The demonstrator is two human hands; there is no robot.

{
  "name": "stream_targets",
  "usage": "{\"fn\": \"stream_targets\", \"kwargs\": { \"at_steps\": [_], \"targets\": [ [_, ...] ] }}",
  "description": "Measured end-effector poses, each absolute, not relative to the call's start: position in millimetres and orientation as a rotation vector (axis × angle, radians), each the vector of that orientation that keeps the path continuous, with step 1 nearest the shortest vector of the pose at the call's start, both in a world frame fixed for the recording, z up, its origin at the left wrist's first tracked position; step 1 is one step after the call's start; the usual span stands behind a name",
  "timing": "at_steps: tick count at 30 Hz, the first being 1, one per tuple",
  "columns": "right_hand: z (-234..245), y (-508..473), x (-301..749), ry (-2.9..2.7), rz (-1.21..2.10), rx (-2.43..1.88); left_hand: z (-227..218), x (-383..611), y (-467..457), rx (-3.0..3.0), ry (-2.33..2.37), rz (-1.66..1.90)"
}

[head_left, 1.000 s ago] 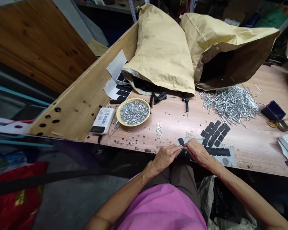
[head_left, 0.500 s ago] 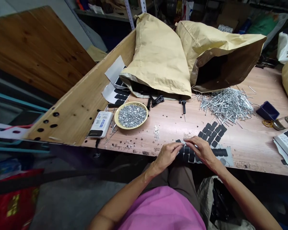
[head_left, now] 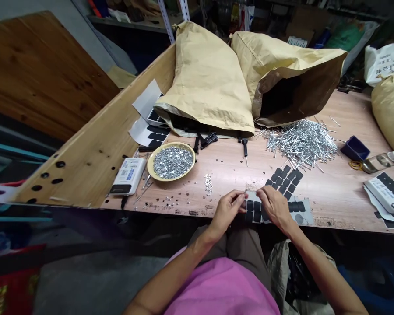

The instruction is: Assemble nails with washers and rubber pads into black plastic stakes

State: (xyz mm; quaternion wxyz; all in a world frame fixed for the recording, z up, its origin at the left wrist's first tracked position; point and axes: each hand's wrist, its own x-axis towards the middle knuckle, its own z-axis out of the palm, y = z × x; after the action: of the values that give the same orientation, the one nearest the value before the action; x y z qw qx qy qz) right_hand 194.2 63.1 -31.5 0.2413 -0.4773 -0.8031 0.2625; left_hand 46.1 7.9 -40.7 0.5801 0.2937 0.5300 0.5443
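Observation:
My left hand (head_left: 227,211) is at the table's front edge, thumb and fingers pinched together. Whatever lies between those fingertips is too small to make out. Just to its right, my right hand (head_left: 276,208) is also closed in a pinch, its fingertips over a grey backing sheet (head_left: 308,212). What it grips, if anything, is hidden. Rows of black rounded stick-on pads (head_left: 256,216) lie on that sheet, partly covered by my right hand. Beyond it are more black pads (head_left: 285,179) in rows. A small cluster of shiny washers (head_left: 208,184) sits to the left.
A yellow bowl (head_left: 157,178) holds many small metal pieces. Left of it lies a white device (head_left: 128,176). Large paper sacks (head_left: 206,83) stand behind, beside a heap of metal rods (head_left: 302,142). A black-handled tool (head_left: 245,148) and a dark blue box (head_left: 355,148) are on the table.
My hands, which met at the fingertips, have drawn a little apart. The whole view has shifted slightly, so the table's things appear farther left.

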Motion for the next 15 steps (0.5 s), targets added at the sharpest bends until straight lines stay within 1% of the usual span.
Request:
{"fn": "stream_targets", "kwargs": {
  "at_steps": [4, 7, 9, 11, 12, 13, 15],
  "targets": [
    [-35.8, 50.9, 197.1, -1.847, 1.245, -1.199, -38.7, 65.2, 24.5, 0.238, 0.925, 1.288],
    [-41.6, 47.8, 199.7, -1.539, 1.386, -1.269, -41.4, 82.7, 32.5, 0.146, 0.89, 1.305],
    [-42.0, 50.4, 205.2, -1.468, 1.426, -1.336, -44.4, 92.7, 36.7, 0.167, 0.907, 1.327],
    [-40.3, 57.0, 214.9, -1.552, 1.402, -1.37, -47.0, 100.4, 42.1, 0.206, 0.929, 1.327],
    [-39.5, 62.1, 221.7, -1.632, 1.332, -1.383, -47.9, 103.3, 45.4, 0.23, 0.948, 1.319],
    [-39.2, 68.7, 229.8, -1.72, 1.209, -1.398, -48.5, 105.4, 49.0, 0.258, 0.974, 1.304],
    [-41.5, 86.5, 250.4, -1.894, 0.821, -1.445, -49.1, 106.9, 56.0, 0.313, 1.048, 1.258]
  ]
}}
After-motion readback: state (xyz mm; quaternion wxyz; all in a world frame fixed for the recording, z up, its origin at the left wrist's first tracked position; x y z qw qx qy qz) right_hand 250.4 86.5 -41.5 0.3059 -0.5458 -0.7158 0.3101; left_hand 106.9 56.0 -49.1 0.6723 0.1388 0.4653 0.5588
